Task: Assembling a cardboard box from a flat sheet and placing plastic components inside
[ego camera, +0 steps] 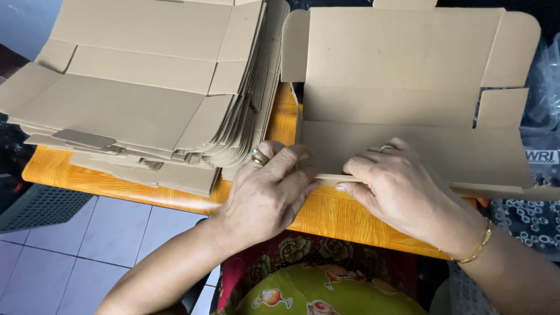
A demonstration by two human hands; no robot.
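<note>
Two hands pressing one flat cardboard box blank at 6 o'clock edge, on orange desk. Left hand, right hand: fingers pinching folded flap. Likely light, stiff, creasing along scores; edges best. Stack of blanks lying at 10 o'clock.

A single head-worn camera looks steeply down from above the person's seat, facing forward across the near edge of the orange worktop. It sits close: both forearms enter from the bottom of the frame, and the left hand and right hand meet at the near edge, mid-frame. The view takes in the lap below, floor tiles beyond the left corner, and cuts off the worktop's far edge
</note>
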